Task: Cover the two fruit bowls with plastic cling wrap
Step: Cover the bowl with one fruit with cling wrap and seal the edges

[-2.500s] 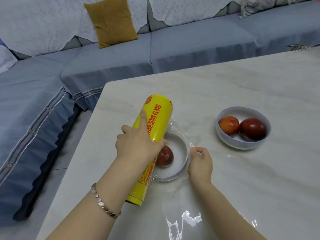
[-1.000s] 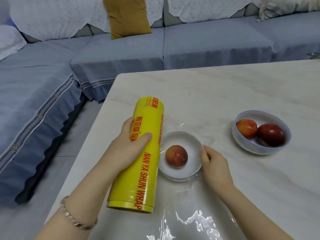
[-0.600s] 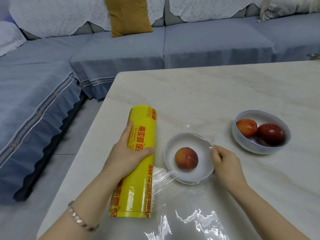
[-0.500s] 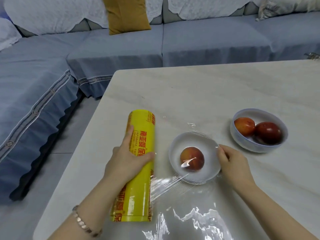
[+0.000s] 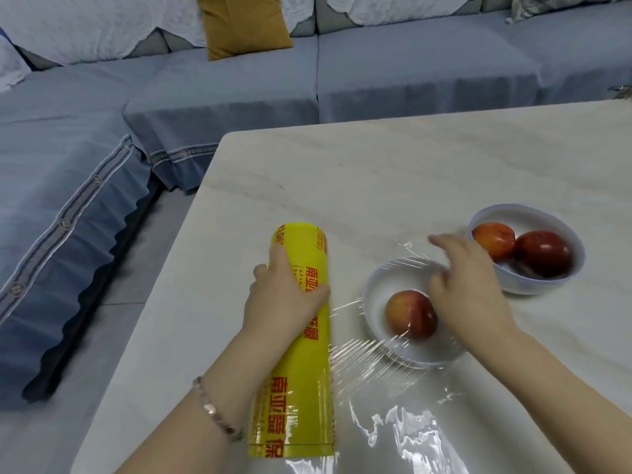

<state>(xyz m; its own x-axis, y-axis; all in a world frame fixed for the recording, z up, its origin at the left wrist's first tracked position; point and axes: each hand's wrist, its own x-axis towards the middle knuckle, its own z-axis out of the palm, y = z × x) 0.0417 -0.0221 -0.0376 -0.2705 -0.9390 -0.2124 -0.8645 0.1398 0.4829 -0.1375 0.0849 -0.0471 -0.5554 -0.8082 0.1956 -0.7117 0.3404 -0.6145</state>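
Left grip is clasping the wrap roll near the desk's left edge; right grip, loosely open, is pressing film over the near bowl.

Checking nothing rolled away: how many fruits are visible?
3 fruits: one in the near bowl, partly behind the right hand; two together in the far bowl. The hand could hide another.

Tabletop: pale, marble-patterned, rounded far-left corner.
Sofa: blue-grey sectional, behind and left of tabletop.
Cushion: mustard, leaning on sofa back.
Lace covers: white, draped over backrests.
Floor: grey tiles.
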